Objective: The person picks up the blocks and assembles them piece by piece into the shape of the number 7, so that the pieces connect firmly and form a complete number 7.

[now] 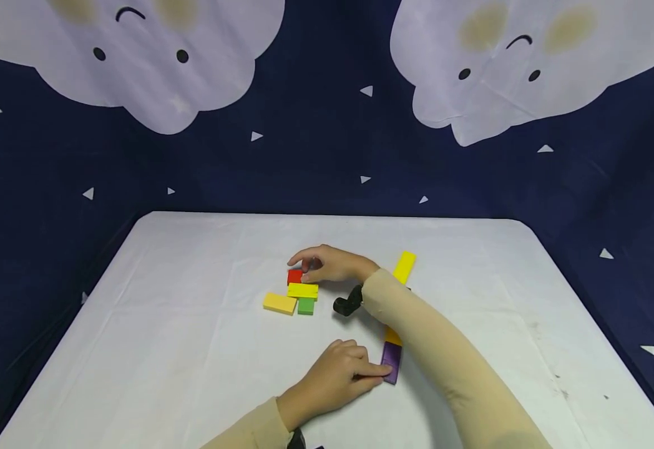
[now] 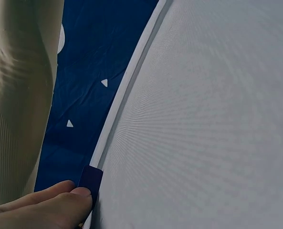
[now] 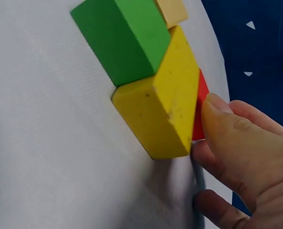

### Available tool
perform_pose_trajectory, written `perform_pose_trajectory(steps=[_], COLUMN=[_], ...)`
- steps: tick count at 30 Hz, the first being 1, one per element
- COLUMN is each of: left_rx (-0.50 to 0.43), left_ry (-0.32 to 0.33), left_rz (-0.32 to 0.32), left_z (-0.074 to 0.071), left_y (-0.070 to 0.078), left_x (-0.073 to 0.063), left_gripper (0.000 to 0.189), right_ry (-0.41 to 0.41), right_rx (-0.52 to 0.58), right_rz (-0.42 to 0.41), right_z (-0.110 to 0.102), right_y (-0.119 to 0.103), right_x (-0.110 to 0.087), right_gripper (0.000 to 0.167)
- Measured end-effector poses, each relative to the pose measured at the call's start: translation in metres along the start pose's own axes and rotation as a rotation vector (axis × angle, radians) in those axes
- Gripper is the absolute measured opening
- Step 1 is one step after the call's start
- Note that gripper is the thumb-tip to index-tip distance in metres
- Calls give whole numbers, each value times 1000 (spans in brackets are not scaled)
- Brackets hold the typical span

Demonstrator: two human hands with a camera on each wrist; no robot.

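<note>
At the lower centre of the head view, my left hand (image 1: 341, 374) pinches the end of a purple block (image 1: 392, 354). In the left wrist view its thumb lies on the purple block (image 2: 89, 177). Farther back, my right hand (image 1: 335, 263) has its thumb and fingers around a red block (image 1: 294, 276). The right wrist view shows the thumb against the red block (image 3: 200, 100), much of it hidden. Touching the red block is a yellow block (image 1: 302, 290). A green block (image 1: 306, 306) and a paler yellow block (image 1: 279, 303) adjoin it.
An orange block (image 1: 392, 337) abuts the purple one, and another yellow block (image 1: 404, 267) lies farther back; my right sleeve (image 1: 445, 355) hides the stretch between them. A white cloth covers the table (image 1: 136, 349). Behind hangs a dark blue curtain (image 1: 327, 168) with cloud shapes.
</note>
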State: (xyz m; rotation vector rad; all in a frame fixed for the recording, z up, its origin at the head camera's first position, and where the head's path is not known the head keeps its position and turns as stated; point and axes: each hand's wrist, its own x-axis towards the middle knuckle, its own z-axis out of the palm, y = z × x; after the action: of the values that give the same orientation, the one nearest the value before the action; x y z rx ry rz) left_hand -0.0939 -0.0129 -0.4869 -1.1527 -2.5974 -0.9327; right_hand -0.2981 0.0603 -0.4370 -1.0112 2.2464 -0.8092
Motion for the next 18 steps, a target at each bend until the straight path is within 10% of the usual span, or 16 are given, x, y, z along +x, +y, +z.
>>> perform_pose_trajectory(steps=[18], left_rx=[-13], left_ry=[-27], left_rz=[-24], left_z=[-1], left_y=[0], left_x=[0], left_gripper=[23], right_ry=[7], right_rx=[-94], right_rz=[41], right_z=[1], right_y=[0], right_x=[4], right_gripper=[33])
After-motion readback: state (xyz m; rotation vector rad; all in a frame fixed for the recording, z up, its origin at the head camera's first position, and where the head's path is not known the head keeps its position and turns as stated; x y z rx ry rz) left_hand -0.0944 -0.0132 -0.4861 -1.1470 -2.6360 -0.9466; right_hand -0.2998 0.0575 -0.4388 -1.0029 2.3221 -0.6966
